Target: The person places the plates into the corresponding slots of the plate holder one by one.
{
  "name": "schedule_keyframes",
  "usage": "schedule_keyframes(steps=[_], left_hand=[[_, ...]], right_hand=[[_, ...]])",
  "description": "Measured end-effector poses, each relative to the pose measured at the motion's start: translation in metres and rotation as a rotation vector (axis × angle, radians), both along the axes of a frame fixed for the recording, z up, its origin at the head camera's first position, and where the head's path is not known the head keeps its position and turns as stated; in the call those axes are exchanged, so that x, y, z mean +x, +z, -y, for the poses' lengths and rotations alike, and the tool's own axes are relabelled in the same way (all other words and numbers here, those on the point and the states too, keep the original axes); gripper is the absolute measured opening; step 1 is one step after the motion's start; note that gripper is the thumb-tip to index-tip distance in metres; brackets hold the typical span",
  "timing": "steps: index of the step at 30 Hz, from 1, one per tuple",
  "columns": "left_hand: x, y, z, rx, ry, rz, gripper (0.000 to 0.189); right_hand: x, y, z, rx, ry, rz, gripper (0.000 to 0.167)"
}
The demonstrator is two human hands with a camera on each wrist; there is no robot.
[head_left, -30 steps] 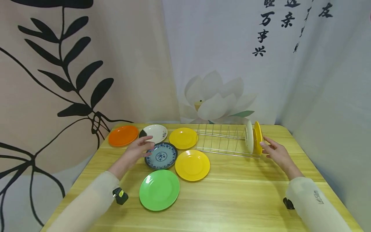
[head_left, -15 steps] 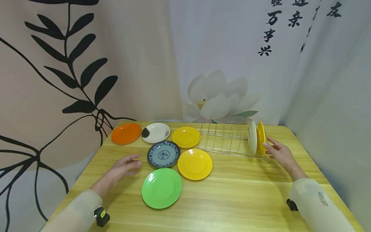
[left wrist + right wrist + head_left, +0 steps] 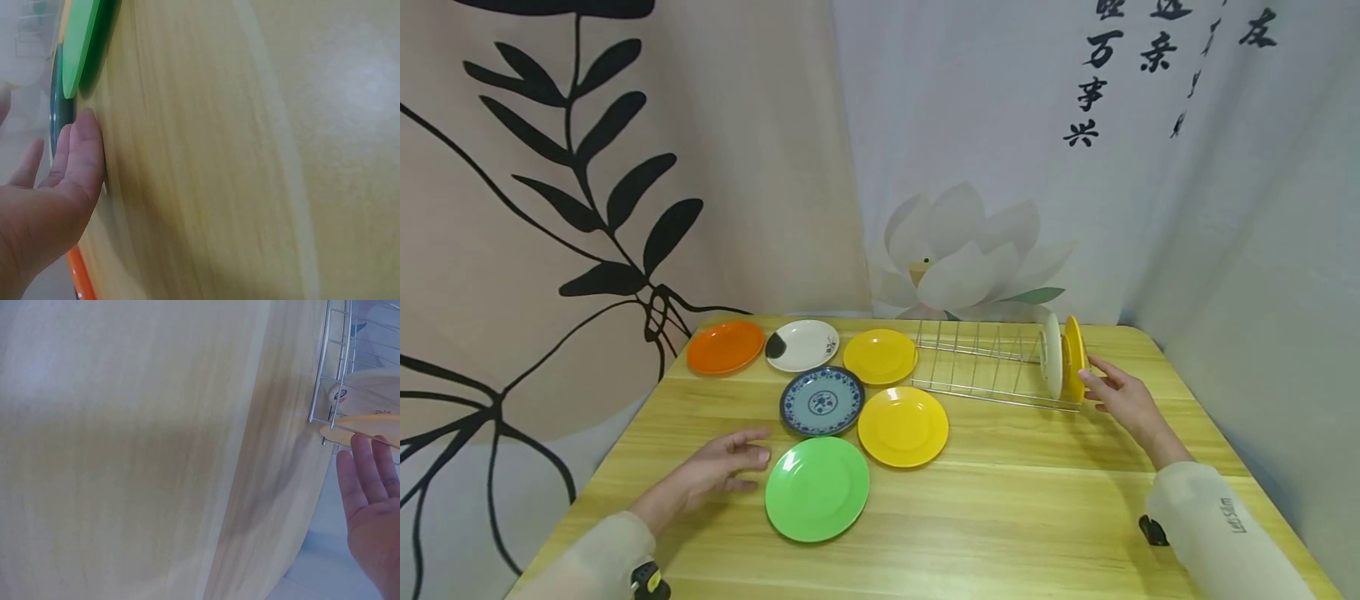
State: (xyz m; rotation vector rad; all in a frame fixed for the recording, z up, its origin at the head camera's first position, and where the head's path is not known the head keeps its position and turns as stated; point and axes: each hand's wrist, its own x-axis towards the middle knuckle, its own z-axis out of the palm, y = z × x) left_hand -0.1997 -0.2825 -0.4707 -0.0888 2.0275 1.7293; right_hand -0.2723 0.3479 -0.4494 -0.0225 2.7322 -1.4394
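My left hand [image 3: 718, 471] hovers low over the table just left of the green plate [image 3: 817, 490], its fingers extended towards the rim and nothing in them. In the left wrist view those fingers [image 3: 84, 147] point at the green plate's edge [image 3: 81, 47]. At the right end of the wire dish rack [image 3: 977, 387], my right hand [image 3: 1123, 404] has its fingertips against the outer face of an upright yellow plate [image 3: 1075, 354]. The right wrist view shows fairly straight fingers [image 3: 369, 472] at that plate. A white plate [image 3: 1051, 357] stands upright beside it in the rack.
Lying flat on the table [image 3: 1000, 500] are an orange plate [image 3: 726, 347], a white patterned plate [image 3: 805, 345], a blue-patterned plate [image 3: 822, 402] and two yellow plates, one near the rack [image 3: 880, 357] and one nearer [image 3: 902, 427]. Printed curtains hang behind.
My left hand has moved from over the blue-patterned plate down and left, to beside the green plate. My right hand stays at the upright yellow plate. The view has shifted slightly.
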Motion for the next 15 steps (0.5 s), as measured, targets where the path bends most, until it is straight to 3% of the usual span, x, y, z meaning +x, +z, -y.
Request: schedule_keyframes(steps=[10,15], left_hand=[[0.0095,0.0001,0.0014,0.067,-0.087,0.035,0.072],[0.0104,-0.0018,-0.0036,0.074,-0.082,0.027,0.071]], right_hand=[[-0.0004,0.0012,0.0018,0.015,0.005,0.006,0.079],[0.0008,0.0025,0.0022,0.015,0.006,0.011,0.080]])
